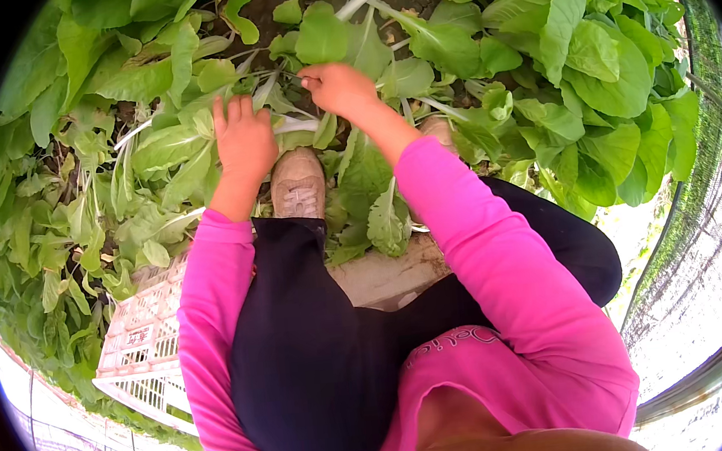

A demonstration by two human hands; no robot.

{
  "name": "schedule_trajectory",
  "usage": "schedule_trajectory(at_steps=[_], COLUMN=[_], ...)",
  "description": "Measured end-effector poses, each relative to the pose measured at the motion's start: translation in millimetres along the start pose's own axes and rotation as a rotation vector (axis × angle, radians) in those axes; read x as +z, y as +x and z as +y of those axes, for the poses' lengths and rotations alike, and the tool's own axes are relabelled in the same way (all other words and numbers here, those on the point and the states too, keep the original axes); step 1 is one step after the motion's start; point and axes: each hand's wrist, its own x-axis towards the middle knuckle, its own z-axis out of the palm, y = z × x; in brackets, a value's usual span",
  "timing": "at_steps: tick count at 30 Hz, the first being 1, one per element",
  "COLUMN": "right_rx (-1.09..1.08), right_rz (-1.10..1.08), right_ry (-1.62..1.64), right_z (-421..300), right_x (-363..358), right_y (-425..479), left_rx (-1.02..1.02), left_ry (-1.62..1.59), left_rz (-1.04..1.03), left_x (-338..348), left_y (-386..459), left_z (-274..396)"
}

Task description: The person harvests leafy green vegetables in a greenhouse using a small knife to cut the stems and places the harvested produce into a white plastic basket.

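Low among leafy greens, my left hand reaches down with its fingers spread over a plant's leaves and pale stalks, just beyond the toe of a beige shoe; whether it grips a stalk is hidden. To its right my right hand is curled, and a thin dark tool, perhaps a small knife, shows between thumb and fingers, pointing at the stems. A thick white stalk lies below and between the hands. Loose leaves lie beside the shoe.
A pale plastic crate stands at lower left. Tall leafy plants crowd the right side, and dense greens fill the left. Below me is a pale block or ledge. Mesh netting hangs at the far right.
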Motion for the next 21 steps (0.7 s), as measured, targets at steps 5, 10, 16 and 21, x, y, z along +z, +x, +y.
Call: schedule_trajectory(at_steps=[5, 10, 16, 21], right_rx=[-0.083, -0.122, -0.086, -0.088], right_rz=[-0.069, -0.162, -0.237, -0.073], right_ry=[-0.129, -0.331, -0.427, -0.237], right_z=[2.6, -6.6, -8.7, 5.4], right_x=[-9.1, -20.0, -16.9, -40.3], right_y=[19.4, 37.9, 37.5, 0.3], left_rx=[-0.047, -0.041, -0.103, -0.215], left_ry=[-0.042, 0.029, -0.149, -0.327], left_rz=[-0.053, -0.063, 0.128, 0.35], left_x=[0.7, 10.6, 20.8, -3.1], left_y=[-3.7, -6.0, -12.7, -29.0], left_z=[-1.4, -3.0, -11.1, -15.4])
